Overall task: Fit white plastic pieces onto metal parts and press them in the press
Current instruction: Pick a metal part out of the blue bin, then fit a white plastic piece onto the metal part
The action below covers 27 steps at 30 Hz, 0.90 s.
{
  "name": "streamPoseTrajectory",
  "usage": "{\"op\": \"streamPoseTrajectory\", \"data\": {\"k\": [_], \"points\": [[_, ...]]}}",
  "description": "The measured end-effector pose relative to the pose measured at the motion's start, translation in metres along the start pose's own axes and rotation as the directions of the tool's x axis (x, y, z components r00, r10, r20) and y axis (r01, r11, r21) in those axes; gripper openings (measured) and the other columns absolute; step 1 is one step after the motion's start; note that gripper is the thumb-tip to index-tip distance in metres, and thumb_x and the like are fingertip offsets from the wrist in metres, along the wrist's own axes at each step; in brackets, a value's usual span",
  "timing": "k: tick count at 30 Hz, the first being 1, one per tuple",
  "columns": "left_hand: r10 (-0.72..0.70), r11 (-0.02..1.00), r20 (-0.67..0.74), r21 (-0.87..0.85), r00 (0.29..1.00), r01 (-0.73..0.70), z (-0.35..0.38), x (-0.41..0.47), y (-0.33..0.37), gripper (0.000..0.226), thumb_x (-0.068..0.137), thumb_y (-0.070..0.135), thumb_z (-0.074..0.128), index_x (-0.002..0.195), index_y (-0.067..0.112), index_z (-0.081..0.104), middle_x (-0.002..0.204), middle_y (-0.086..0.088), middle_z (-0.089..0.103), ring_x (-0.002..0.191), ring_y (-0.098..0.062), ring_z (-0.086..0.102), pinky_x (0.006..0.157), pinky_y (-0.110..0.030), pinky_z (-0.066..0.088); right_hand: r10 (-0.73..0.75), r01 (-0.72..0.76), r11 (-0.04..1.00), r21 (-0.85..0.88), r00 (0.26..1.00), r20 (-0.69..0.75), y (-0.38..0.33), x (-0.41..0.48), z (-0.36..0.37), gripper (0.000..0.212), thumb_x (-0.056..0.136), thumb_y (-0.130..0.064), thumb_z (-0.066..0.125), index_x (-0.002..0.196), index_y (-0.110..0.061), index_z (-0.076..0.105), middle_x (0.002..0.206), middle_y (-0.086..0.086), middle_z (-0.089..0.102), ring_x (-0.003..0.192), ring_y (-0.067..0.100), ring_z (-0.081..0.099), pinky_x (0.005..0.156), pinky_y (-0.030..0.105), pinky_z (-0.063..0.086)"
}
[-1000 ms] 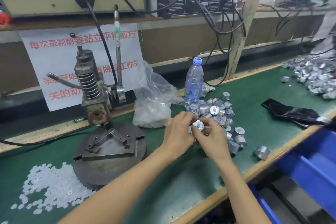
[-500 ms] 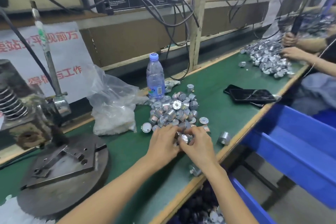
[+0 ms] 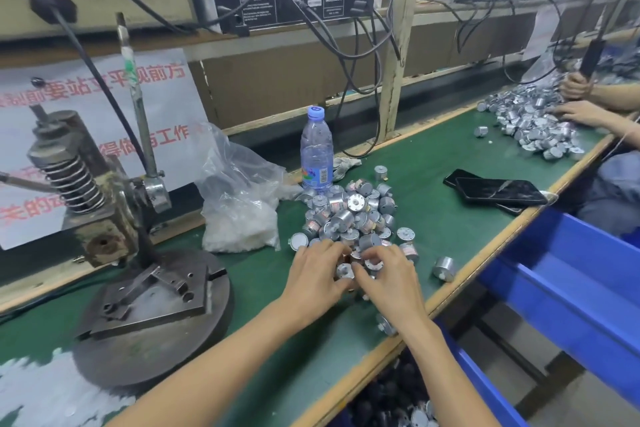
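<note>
A heap of small silver metal parts (image 3: 349, 211) lies on the green bench top. My left hand (image 3: 317, 274) and my right hand (image 3: 388, 276) sit side by side at the heap's near edge, fingers curled over parts there. Between my fingertips shows a round metal part with a white face (image 3: 344, 270); both hands pinch it. Loose white plastic pieces (image 3: 38, 388) lie at the bottom left. The hand press (image 3: 100, 211) with spring and lever stands on its round steel base (image 3: 152, 322) to the left.
A clear bag of white pieces (image 3: 239, 215) and a water bottle (image 3: 316, 152) stand behind the heap. Two phones (image 3: 498, 191) lie to the right. Single metal parts (image 3: 444, 268) sit near the bench edge. Blue bins (image 3: 568, 274) are below. Another person's hands (image 3: 581, 113) work a second heap at far right.
The camera has swung back left, so the press shows more fully. My hands came down from above the bench to the heap's near edge and stay together there.
</note>
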State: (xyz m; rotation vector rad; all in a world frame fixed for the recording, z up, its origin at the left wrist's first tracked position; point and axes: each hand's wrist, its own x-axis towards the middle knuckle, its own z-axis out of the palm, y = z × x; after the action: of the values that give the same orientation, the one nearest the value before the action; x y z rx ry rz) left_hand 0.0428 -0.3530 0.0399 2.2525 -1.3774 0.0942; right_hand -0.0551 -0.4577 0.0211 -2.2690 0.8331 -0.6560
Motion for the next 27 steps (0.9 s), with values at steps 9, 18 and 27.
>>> {"op": "streamPoseTrajectory", "data": {"k": [9,18,27], "points": [[0.103,0.937,-0.054,0.341,0.993,-0.078,-0.086,-0.044,-0.02,0.038,0.091,0.037,0.049,0.125,0.019,0.048,0.119,0.003,0.052,0.114,-0.017,0.045,0.092,-0.027,0.025,-0.359,0.371,0.9,0.228,0.929,-0.092,-0.086,0.001,0.014,0.006,0.085,-0.014,0.063,0.083,-0.02,0.064,0.066,-0.011,0.057,0.059,0.004,0.05,0.061,0.031,0.045],[0.052,0.733,-0.11,0.679,0.993,0.037,-0.202,-0.159,-0.062,0.009,0.065,0.021,0.053,0.058,0.016,0.055,0.052,0.002,0.057,0.048,-0.02,0.054,0.061,-0.029,0.025,-0.722,0.618,0.626,0.475,0.689,0.055,-0.213,-0.071,0.085,0.008,0.081,-0.007,0.054,0.083,-0.01,0.061,0.065,-0.017,0.047,0.06,0.003,0.042,0.057,0.015,0.034],[-0.144,0.586,-0.426,0.691,0.893,0.424,-0.297,-0.303,-0.117,0.019,0.066,0.016,0.036,0.052,0.012,0.048,0.045,-0.003,0.05,0.041,-0.022,0.051,0.057,-0.034,0.021,-0.932,0.708,0.361,0.607,0.301,0.203,-0.368,-0.156,0.152,0.01,0.086,-0.004,0.049,0.089,0.002,0.057,0.087,0.019,0.062,0.081,0.036,0.055,0.069,0.042,0.041]]}}
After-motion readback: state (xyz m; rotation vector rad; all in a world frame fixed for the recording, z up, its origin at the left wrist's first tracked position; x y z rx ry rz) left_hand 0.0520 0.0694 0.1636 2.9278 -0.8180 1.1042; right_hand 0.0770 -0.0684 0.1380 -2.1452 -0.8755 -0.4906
